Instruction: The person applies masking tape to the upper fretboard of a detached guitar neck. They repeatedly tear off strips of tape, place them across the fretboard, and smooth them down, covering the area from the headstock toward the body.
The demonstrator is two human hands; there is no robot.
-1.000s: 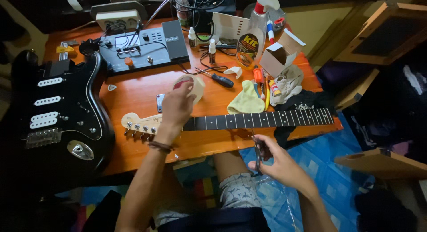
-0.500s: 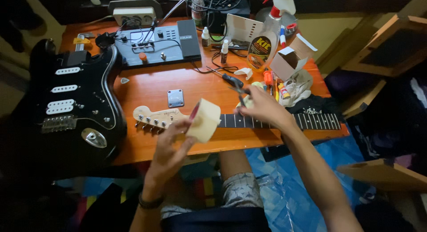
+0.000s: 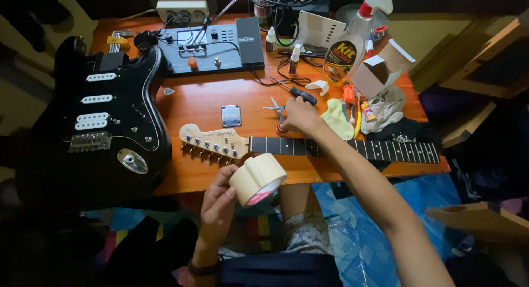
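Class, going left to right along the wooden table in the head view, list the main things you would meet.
Black guitar body → metal neck plate → small scissors under the right hand → yellow cloth → open cardboard box.

matt paper tape roll, glossy wooden table
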